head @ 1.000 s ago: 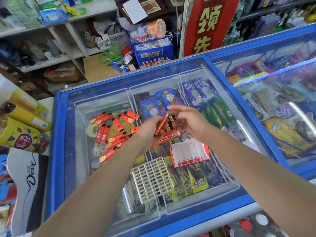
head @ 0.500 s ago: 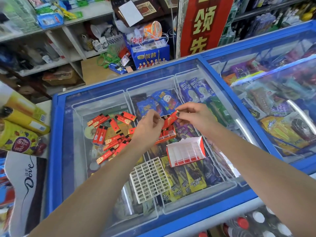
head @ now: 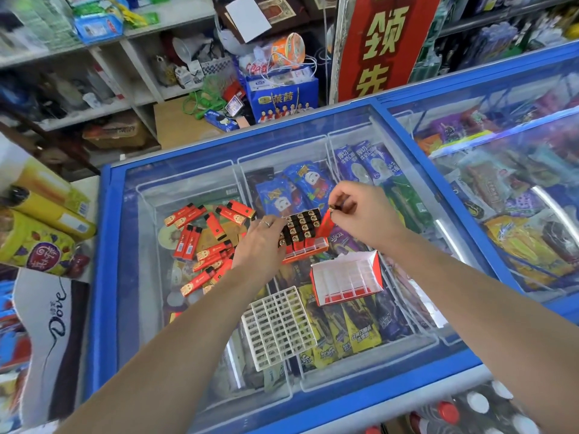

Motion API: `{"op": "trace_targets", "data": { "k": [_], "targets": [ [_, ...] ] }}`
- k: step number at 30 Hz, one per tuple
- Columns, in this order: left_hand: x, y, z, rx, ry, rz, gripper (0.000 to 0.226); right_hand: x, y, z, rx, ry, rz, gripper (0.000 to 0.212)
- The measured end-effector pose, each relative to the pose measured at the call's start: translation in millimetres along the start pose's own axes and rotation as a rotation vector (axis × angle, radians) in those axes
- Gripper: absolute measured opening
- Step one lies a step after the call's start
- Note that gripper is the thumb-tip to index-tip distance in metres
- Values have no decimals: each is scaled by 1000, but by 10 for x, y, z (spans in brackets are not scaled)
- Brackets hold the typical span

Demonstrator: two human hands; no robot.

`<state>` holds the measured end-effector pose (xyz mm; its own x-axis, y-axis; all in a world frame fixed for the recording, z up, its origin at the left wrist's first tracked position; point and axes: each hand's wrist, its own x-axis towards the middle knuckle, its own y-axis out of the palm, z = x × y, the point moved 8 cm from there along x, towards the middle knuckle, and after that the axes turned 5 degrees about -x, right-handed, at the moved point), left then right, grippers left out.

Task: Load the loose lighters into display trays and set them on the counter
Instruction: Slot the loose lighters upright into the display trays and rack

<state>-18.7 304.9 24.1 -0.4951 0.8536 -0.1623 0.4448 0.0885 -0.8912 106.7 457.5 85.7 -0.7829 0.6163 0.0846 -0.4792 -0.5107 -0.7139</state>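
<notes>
— Item: lighter (head: pixel 326 221)?
— Pinched at its top by my right hand (head: pixel 365 214), tilted over the tray (head: pixel 302 238).
— Left hand (head: pixel 261 245)?
— Gripping the tray's left side; fingertips hidden. Loose lighters (head: pixel 203 239) left of it.

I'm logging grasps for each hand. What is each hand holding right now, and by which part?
The right hand pinches a red lighter by its dark top end. The left hand holds the partly filled tray at its left side.

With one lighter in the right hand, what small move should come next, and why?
Probably lower the lighter pinched by the right hand into the tray at its right edge, where it hangs tilted; the left hand steadies the tray's left side.
</notes>
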Motion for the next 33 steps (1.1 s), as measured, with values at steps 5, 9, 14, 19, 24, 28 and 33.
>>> {"op": "trace_targets", "data": {
  "k": [5, 9, 14, 19, 24, 28, 33],
  "targets": [
    [-25, -26, -47, 13, 11, -32, 51, -69, 185, -19, -155, -85, 98, 18],
    [-24, -26, -44, 8, 16, -31, 49, -121, 409, -63, -260, -135, 177, 21],
    [-19, -16, -35, -1, 11, -31, 51, -182, 622, -74, -444, -197, 241, 19],
    [-30, 8, -27, -7, 7, -25, 51, -183, 703, -94, -551, -196, 224, 18],
    [-34, 0, -23, -12, 3, -52, 51, -248, 736, -81, -592, -188, 203, 14],
    [-44, 25, -4, -23, 14, -20, 58, -219, 752, -87, -641, -180, 198, 12],
    [-52, 49, 62, -2, 48, 92, 78, -228, 814, -91, -767, -167, 233, 23]
  ]
}}
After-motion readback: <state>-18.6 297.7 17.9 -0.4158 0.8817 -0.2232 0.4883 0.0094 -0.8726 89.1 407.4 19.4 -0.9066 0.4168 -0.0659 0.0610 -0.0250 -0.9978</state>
